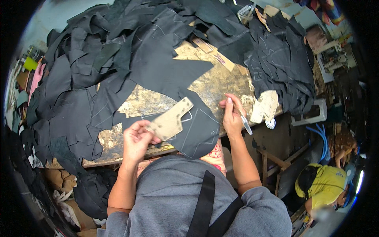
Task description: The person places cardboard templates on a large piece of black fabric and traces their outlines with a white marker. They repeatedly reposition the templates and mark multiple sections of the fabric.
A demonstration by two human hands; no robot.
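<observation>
Between the thumb and fingers of my left hand (137, 139) is a tan cardboard pattern template (170, 119) with dark spots and a notched outline. It is over a black leather piece (202, 134) that hangs past the table's near edge and bears thin pale outlines. My right hand (232, 112), off to the right of that leather, is closed round a slim, silvery pen (246, 124). One end of the pen sticks out toward the lower right, apart from the leather.
Heaped black leather pieces (75, 87) cover the worn wooden table's (148, 100) left and back. Another marked stack (280, 63) lies at right, beside pale templates (265, 106) and a white round thing (270, 123). A person in yellow (325, 183) is at lower right, near a stool (312, 114).
</observation>
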